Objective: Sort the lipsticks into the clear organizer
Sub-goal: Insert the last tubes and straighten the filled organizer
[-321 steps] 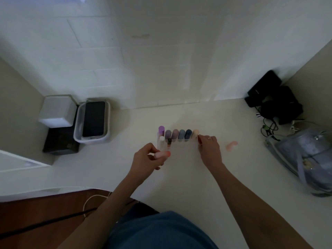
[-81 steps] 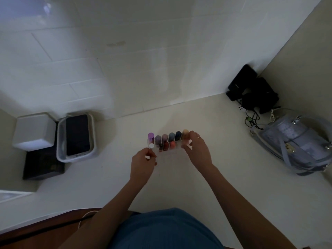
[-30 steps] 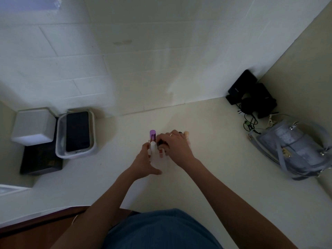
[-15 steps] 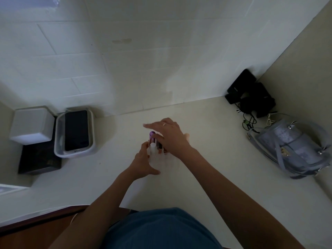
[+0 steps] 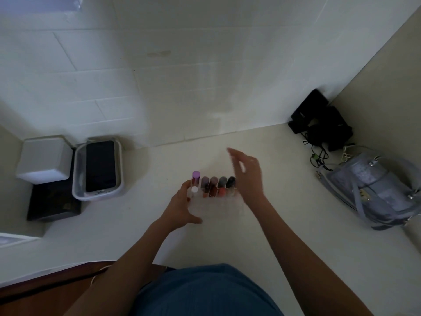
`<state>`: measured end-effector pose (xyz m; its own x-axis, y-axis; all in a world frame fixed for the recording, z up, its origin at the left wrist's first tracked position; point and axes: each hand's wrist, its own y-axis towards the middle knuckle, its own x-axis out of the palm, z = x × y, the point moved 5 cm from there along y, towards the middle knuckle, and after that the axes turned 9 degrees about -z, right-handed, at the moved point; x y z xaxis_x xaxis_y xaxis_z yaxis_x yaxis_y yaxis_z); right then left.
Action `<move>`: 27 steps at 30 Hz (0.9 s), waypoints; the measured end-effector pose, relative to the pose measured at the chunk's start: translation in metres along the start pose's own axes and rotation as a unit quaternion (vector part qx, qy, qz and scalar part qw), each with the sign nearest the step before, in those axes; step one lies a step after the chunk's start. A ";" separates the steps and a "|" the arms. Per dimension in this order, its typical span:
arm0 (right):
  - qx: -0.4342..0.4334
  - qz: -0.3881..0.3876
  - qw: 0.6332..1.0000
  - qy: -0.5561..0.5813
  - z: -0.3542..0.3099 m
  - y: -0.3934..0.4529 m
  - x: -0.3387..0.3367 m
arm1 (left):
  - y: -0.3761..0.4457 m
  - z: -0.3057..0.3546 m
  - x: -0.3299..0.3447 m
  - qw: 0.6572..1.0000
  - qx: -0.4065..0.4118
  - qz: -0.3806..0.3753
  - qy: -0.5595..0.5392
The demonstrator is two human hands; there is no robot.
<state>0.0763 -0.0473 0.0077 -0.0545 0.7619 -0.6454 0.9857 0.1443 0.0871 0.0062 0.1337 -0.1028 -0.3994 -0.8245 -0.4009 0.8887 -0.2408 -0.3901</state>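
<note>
Near the counter's back edge, the organizer [image 5: 214,201] is steadied by the left hand [image 5: 182,206], thumb and fingers curled round its left end; the right hand [image 5: 248,176] is lifted, spread and empty; the final check is judged next.

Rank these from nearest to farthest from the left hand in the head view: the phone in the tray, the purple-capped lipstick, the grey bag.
1. Purple-capped lipstick: just beyond the left hand, at the organizer's left end.
2. Phone: lying in the tray, off to the left.
3. Grey bag: far right, by the side wall.

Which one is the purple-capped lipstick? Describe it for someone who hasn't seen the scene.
Find the clear organizer mid-counter, steadied by the left hand. In its back row, the purple-capped lipstick stands at the far left end. It rises taller than its duller neighbours, and it alone has a bright violet top.
</note>
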 end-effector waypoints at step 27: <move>0.087 -0.147 0.983 0.066 0.048 -0.017 -0.012 | -0.003 0.001 -0.001 1.000 0.001 0.012 -0.022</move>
<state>0.0683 -0.0894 -0.0225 -0.3501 0.7808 -0.5174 0.9359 0.2688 -0.2277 0.0045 0.1343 -0.1003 -0.3686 -0.8513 -0.3735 0.8981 -0.2224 -0.3795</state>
